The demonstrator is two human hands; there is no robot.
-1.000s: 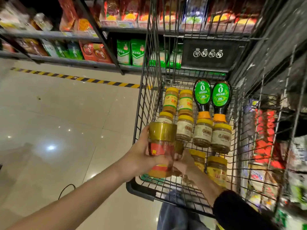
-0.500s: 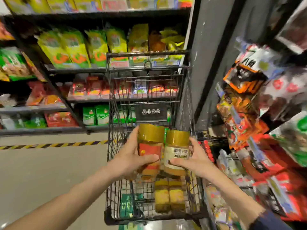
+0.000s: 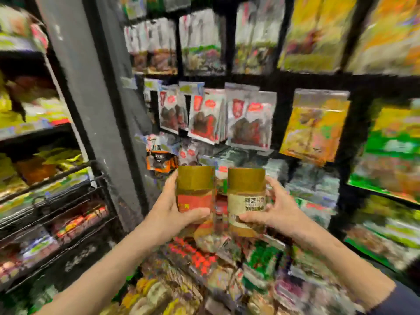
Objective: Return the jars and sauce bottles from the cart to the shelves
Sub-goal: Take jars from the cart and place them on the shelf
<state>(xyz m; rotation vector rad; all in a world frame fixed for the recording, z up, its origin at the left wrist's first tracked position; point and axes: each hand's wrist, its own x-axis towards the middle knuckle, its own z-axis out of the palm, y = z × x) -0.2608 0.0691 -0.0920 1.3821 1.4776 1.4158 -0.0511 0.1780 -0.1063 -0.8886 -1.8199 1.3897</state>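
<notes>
Carrying 2 jars at once, so I'd call this the haul-to-shelf step. Left hand [image 3: 168, 214] has its fingers [image 3: 170, 181] and thumb curled round the gold-lidded glass jar with the red label [image 3: 196, 189]. Right hand [image 3: 279, 208] grips the gold-lidded glass jar with the beige label [image 3: 246, 194] the same way. Both are upright, side by side, right of the grey pillar [image 3: 91, 98], in front of hanging clear packets [image 3: 247, 123]. It's super blurry and I can't spot a jar shelf, so next is probably finding the right spot and setting them down 1 at a time.

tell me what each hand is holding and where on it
Left hand grips the red-label jar by its body; right hand grips the pale-label jar likewise.
</notes>
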